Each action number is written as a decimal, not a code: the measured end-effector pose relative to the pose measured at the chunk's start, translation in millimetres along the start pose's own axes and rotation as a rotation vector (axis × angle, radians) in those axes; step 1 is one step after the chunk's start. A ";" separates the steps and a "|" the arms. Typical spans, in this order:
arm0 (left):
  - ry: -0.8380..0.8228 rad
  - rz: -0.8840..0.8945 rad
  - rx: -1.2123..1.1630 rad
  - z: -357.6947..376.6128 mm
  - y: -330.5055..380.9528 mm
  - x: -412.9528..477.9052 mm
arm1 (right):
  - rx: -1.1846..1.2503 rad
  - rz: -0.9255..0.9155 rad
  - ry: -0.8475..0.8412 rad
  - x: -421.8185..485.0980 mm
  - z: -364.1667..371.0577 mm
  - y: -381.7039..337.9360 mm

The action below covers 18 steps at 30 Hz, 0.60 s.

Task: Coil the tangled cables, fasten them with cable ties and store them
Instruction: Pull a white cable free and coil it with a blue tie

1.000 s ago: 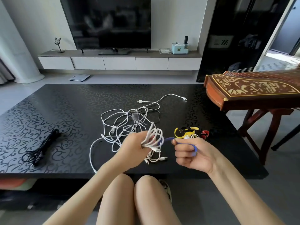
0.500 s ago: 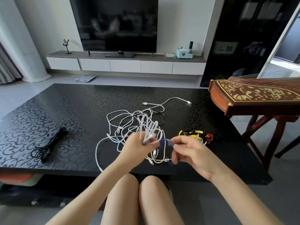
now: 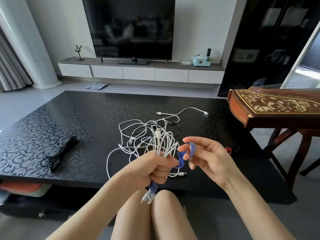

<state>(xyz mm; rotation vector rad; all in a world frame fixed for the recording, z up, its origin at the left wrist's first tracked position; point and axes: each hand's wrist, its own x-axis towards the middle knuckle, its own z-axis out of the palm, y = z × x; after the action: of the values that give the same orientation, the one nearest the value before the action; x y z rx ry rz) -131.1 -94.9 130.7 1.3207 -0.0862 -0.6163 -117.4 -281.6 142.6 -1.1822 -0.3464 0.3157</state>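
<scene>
My left hand point(image 3: 155, 170) grips a coiled bundle of white cable point(image 3: 164, 144) upright over the near edge of the black table point(image 3: 69, 118). A blue cable tie point(image 3: 191, 148) runs from under that fist, past the bundle, up to my right hand point(image 3: 209, 158). That hand pinches the tie between its thumb and fingers, with the other fingers spread. The tie's lower end and some cable plugs hang below the left fist. More tangled white cables point(image 3: 138, 130) lie on the table behind the bundle, still linked to it.
A tied black cable point(image 3: 60, 153) lies at the table's left. A red tie point(image 3: 228, 150) peeks out behind my right hand. A wooden zither on a stand point(image 3: 277, 108) stands close on the right. My knees are under the table's near edge.
My right hand has risen and spread its fingers, drawing the blue tie up beside the bundle. The left hand has turned the bundle more upright, and the tie's tail now hangs below it.
</scene>
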 end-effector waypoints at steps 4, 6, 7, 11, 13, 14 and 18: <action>0.001 0.002 0.000 -3.2 2.0 -0.7 | 0.267 0.148 0.077 5.1 3.8 0.4; 0.016 -0.008 0.006 -5.0 2.5 -1.6 | 0.259 0.221 0.109 6.9 1.0 0.6; 0.024 -0.020 0.009 -6.3 1.5 -1.8 | 0.167 0.227 0.125 7.3 -1.8 1.2; 0.053 -0.051 0.044 -10.5 -6.0 0.2 | -0.084 0.102 0.212 6.7 -1.7 9.5; 0.078 -0.035 0.109 -7.5 -9.4 4.1 | 0.081 0.041 0.199 6.3 6.4 16.8; 0.090 -0.025 0.150 -4.6 -9.9 5.7 | 0.178 0.031 0.210 7.1 10.7 19.4; 0.090 0.012 0.141 -2.3 -8.0 10.1 | 0.076 0.156 0.513 20.5 4.0 21.3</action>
<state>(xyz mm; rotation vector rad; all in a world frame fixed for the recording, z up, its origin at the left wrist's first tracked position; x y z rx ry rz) -124.8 -98.5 119.9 1.4819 -0.0649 -0.5473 -101.8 -262.3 126.0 -1.1718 0.2039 0.1496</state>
